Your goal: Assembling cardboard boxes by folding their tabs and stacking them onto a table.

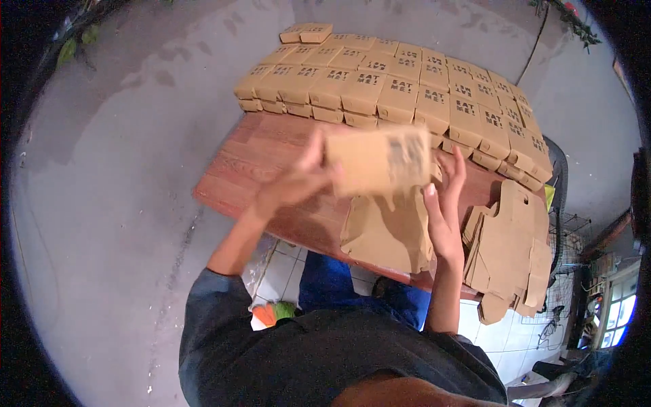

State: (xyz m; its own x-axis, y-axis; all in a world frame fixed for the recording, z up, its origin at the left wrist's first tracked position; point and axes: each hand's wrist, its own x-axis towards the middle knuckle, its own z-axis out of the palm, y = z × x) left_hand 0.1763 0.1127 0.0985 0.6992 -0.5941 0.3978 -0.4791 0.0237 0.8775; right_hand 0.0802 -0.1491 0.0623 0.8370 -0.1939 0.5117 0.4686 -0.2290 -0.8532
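Note:
A brown cardboard box with dark print at one end hangs above the table, blurred by motion. Its left end is gripped by my left hand. At the right end, my right hand has thumb and fingers spread apart, close to the box; whether the thumb tip touches its lower corner, I cannot tell. Below the box lies a flat piece of cardboard at the table's near edge, partly in shadow. Rows of similar finished boxes, stacked in layers, fill the far side of the table.
The reddish wooden table slopes across the view. Unfolded cardboard blanks lie piled at its right end, some overhanging the edge. Two boxes sit on top at the far left of the rows. A wire rack stands beyond the right end.

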